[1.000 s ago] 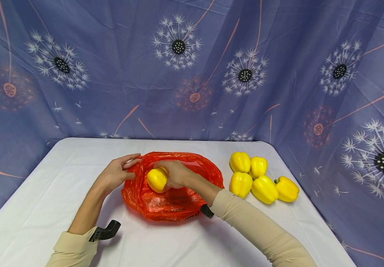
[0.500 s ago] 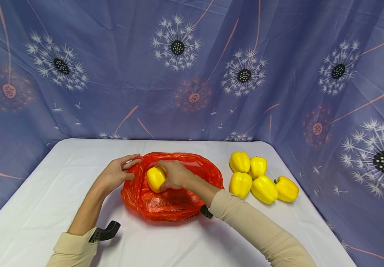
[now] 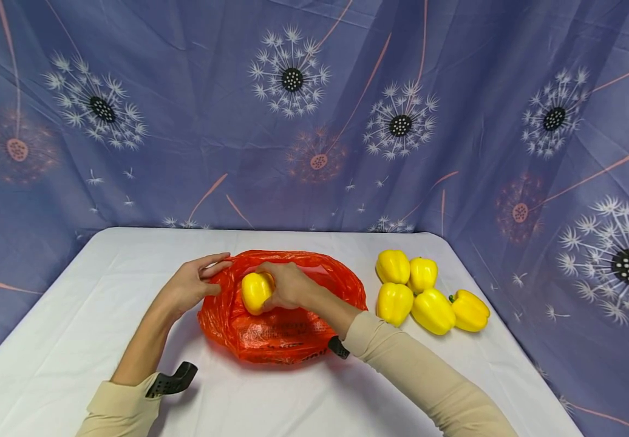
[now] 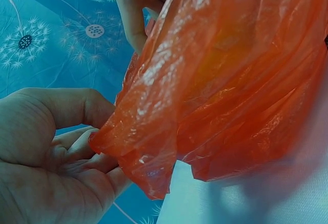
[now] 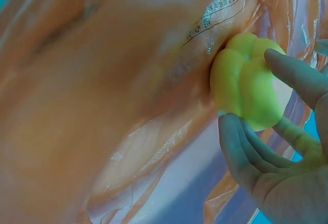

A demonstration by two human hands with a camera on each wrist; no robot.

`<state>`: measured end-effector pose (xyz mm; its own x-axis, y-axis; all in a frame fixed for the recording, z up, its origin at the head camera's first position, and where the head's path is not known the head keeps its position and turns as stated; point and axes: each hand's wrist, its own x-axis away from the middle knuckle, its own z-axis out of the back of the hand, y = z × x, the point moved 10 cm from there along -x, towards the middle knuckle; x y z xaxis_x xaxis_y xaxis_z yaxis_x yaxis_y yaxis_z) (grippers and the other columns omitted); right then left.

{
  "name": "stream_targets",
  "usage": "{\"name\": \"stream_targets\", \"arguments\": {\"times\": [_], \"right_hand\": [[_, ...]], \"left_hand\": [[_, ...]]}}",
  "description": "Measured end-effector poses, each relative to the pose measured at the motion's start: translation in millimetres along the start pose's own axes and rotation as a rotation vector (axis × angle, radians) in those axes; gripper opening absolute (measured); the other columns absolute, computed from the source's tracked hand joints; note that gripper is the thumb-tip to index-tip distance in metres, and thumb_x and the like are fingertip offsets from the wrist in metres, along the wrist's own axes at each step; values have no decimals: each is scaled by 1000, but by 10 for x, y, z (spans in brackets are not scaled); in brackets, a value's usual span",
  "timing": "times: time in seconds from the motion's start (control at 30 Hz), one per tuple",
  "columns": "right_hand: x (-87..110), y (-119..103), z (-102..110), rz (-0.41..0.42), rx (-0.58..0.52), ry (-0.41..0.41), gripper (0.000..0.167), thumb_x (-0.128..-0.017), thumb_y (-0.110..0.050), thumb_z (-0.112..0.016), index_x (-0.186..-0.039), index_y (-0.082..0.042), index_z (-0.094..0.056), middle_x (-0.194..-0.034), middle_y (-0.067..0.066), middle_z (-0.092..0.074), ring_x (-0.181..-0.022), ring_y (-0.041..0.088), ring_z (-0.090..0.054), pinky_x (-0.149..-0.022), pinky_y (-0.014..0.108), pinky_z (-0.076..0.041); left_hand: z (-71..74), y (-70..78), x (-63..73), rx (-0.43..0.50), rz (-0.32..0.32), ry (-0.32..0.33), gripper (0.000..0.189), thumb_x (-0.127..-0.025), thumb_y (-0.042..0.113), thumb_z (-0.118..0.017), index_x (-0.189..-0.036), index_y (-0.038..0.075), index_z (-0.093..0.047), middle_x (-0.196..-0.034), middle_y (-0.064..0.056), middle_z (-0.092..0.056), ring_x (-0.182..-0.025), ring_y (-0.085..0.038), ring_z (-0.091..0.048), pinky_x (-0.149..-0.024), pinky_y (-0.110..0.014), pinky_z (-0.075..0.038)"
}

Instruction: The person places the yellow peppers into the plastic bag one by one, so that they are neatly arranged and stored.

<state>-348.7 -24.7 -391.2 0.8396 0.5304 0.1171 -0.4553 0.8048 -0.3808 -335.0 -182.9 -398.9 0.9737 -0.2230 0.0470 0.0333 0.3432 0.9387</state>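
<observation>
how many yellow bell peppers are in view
6: one pepper held by the right hand in the red plastic bag; on the table at right, two in back, two in front, one far right. The bag may hide more.

Here's my right hand (image 3: 291, 286) gripping a yellow pepper (image 3: 255, 294) inside the red bag (image 3: 287, 347), my left hand (image 3: 184, 288) at the bag's left rim, five more peppers (image 3: 433, 311) to its right!

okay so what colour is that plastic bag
The bag is red, shown best in the head view.
</observation>
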Motion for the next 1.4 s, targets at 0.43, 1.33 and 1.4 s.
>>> {"name": "stream_targets", "arguments": {"times": [0.43,1.33,1.4], "right_hand": [[-39,76,-15,-96,-38,61,74,-77,-29,-88,-144,-23,-55,-136,3,-64,-125,29,-53,-101,45,-50],[-4,59,9,-100,-14,109,75,-77,-31,-88,-144,-22,-55,-138,2,-65,-124,30,-54,-105,43,-47],[-2,60,10,-99,-22,115,75,-77,-30,-88,-144,-22,-56,-137,3,-65,-125,31,-54,-105,43,-47]], "left_hand": [[5,0,9,-31,-9,13,79,-79,-8,-59,-155,4,-41,-146,-22,-55,-147,-36,-38,-68,-21,-43],[-7,17,3,-24,-18,11,78,-80,-9,-59,-155,3,-41,-147,-22,-54,-146,-36,-39,-71,-19,-46],[-8,16,0,-24,-20,10,78,-79,-9,-59,-155,3,-41,-147,-23,-54,-146,-36,-39,-70,-20,-45]]}}
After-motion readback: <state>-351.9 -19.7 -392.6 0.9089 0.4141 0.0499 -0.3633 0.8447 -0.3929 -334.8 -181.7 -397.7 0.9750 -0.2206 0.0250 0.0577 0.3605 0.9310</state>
